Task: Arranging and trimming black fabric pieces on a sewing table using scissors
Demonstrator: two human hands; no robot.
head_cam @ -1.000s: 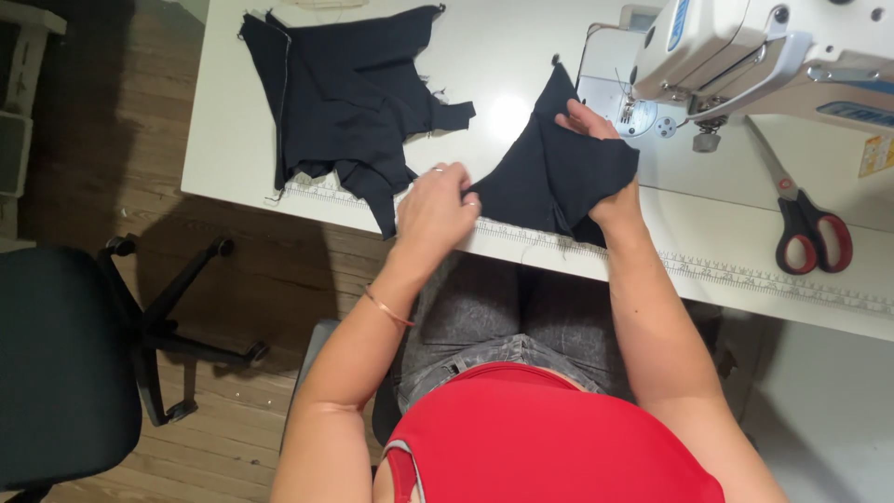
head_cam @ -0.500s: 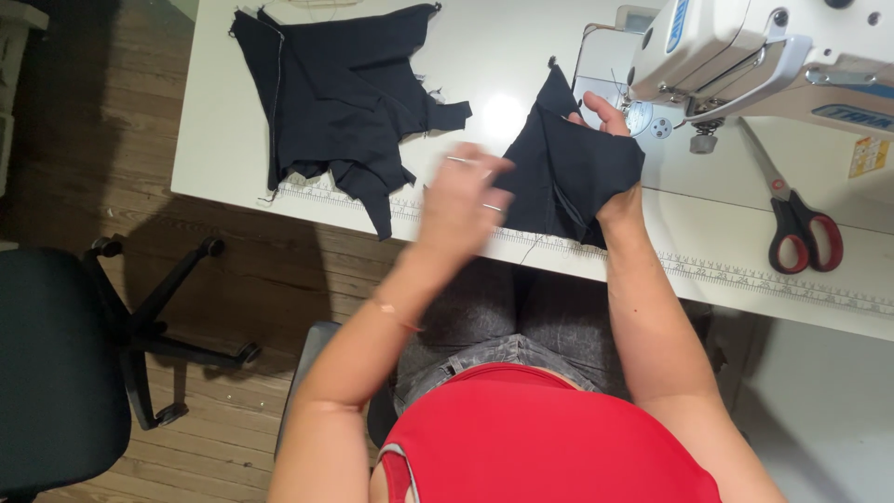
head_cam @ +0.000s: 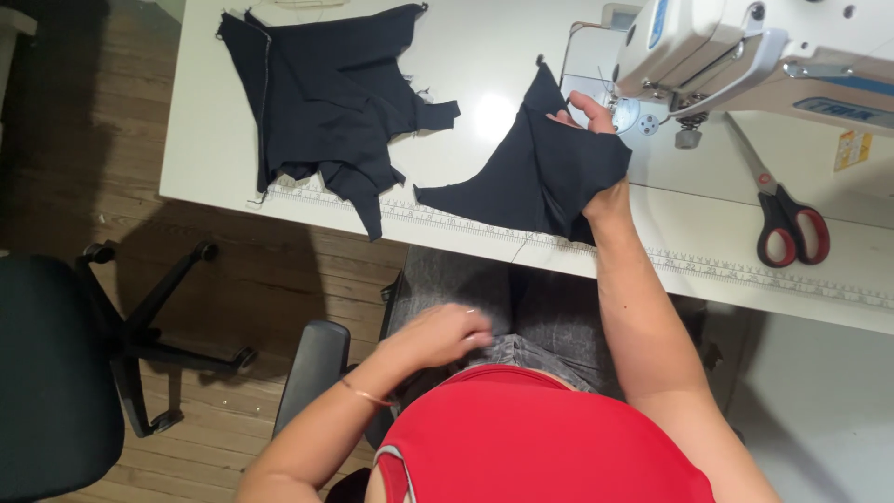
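Note:
My right hand (head_cam: 589,119) grips a piece of dark navy fabric (head_cam: 521,177) at its upper edge, just in front of the needle area of the white sewing machine (head_cam: 736,47). The piece spreads over the white table (head_cam: 466,56) down to its front edge. My left hand (head_cam: 445,333) is off the table, low over my lap in grey trousers, blurred, with the fingers curled. I cannot see anything in it. A pile of several dark navy fabric pieces (head_cam: 326,93) lies on the table's left part.
Red-handled scissors (head_cam: 790,224) lie on the table to the right, below the machine. A measuring tape runs along the table's front edge (head_cam: 745,270). A black office chair (head_cam: 56,373) stands on the wooden floor at the left.
My left hand has left the fabric on the table and dropped back to my lap. My right hand has kept its hold on the fabric by the machine.

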